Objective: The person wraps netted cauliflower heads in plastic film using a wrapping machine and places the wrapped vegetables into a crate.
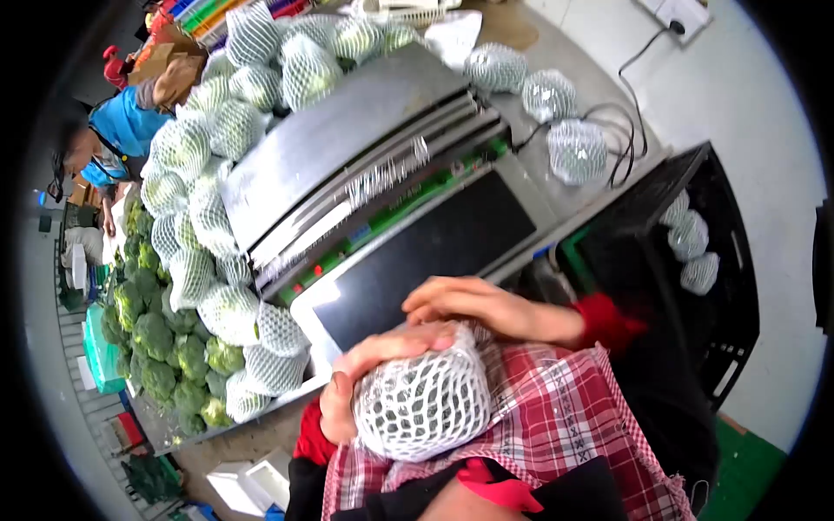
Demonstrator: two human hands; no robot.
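A broccoli head in white foam netting (423,406) is held against the checked apron (556,408). My left hand (373,369) wraps round its left and upper side, fingers curled over the top. My right hand (482,308) lies just above it, fingers extended and close to the left hand's fingers; its palm side is hidden. Clear film shows at the netted piece's upper right. Beyond both hands is a wrapping machine (347,148) with a dark flat plate (426,252).
Netted broccoli (230,313) crowds the machine's left and back. Bare broccoli (155,334) is piled farther left. A black crate (734,304) with wrapped pieces (691,234) stands at right. Wrapped pieces (578,152) and cables (634,113) lie behind. A person in blue (126,122) is at upper left.
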